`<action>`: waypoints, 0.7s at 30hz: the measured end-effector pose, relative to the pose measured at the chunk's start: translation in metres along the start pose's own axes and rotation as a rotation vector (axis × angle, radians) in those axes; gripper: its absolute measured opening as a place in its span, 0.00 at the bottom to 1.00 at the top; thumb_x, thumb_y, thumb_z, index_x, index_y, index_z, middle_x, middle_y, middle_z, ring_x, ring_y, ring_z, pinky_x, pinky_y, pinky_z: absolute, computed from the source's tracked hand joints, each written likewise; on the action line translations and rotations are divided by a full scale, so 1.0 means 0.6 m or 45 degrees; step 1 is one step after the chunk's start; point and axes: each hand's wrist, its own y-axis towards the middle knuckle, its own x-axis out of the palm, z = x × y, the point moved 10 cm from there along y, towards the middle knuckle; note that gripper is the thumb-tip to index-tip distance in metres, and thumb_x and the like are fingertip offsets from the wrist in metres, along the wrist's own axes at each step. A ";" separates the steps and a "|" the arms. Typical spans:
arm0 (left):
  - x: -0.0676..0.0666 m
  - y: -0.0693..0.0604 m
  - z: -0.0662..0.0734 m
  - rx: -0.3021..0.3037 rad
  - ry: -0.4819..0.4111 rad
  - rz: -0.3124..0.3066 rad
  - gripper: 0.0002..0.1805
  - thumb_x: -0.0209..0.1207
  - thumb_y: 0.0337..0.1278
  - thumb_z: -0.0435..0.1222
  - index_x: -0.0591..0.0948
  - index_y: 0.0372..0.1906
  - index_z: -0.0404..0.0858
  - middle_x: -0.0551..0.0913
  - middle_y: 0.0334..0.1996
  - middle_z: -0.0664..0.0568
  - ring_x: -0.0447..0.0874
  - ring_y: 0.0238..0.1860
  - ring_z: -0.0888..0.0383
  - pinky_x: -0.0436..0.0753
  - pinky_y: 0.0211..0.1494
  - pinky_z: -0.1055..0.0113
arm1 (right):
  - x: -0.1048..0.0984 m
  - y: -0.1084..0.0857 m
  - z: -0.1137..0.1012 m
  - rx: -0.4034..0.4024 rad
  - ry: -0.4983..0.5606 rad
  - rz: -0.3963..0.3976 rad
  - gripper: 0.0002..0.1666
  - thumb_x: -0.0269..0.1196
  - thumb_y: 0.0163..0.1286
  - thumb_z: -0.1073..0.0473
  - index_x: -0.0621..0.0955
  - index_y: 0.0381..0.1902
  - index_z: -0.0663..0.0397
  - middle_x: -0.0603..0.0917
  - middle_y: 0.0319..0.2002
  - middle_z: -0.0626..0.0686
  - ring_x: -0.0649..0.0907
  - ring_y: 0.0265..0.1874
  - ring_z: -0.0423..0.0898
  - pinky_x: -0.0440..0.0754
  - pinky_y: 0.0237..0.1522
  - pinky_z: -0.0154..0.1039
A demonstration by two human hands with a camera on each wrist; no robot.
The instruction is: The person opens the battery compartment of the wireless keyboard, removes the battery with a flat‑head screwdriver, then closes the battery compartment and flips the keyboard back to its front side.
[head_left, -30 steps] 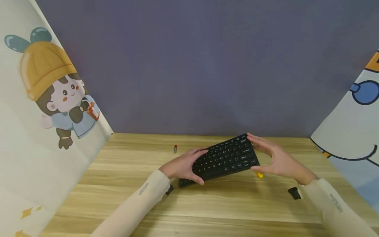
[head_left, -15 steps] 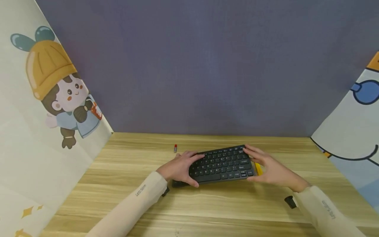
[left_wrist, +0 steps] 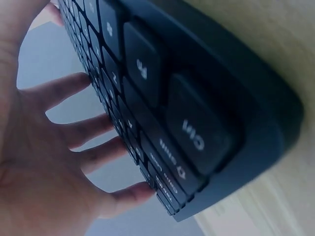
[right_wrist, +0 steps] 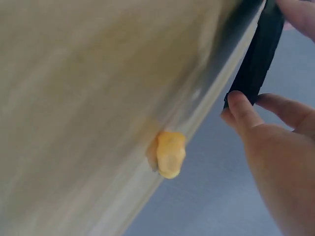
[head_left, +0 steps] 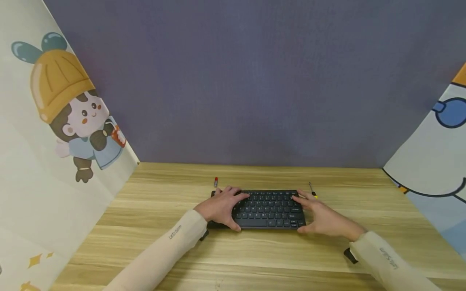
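Observation:
A black compact keyboard [head_left: 269, 211] lies roughly level over the wooden table, keys up. My left hand [head_left: 222, 208] spans its left part, thumb at the near edge and fingertips on the keys; the left wrist view shows those fingertips touching the keys [left_wrist: 142, 69]. At the right end, my right hand [head_left: 322, 216] grips the keyboard, thumb at the near corner and fingers at the far corner. In the right wrist view the keyboard [right_wrist: 256, 59] appears edge-on between finger and thumb. Just beyond the right hand lies a screwdriver [head_left: 313, 192], most of its yellow handle [right_wrist: 171, 155] hidden in the head view.
A small red-and-grey cylinder [head_left: 216, 182] lies behind the left hand. The wooden table [head_left: 174, 182] meets a grey-blue back panel [head_left: 233, 101]. Cartoon-printed side panels [head_left: 76, 133] flank it. A black wrist device [head_left: 350, 256] shows beneath the right sleeve.
The keyboard's raised right end has come down and toward me, so the keyboard is now straight. My right hand moved left and lower with it. The screwdriver's shaft has come into view.

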 end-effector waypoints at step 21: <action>-0.002 -0.013 0.000 0.001 0.007 0.022 0.54 0.63 0.42 0.66 0.56 0.74 0.50 0.52 0.73 0.45 0.48 0.71 0.43 0.50 0.64 0.36 | 0.000 0.007 0.002 0.059 -0.121 -0.004 0.54 0.68 0.56 0.38 0.59 0.72 0.57 0.45 0.73 0.62 0.52 0.67 0.69 0.63 0.56 0.66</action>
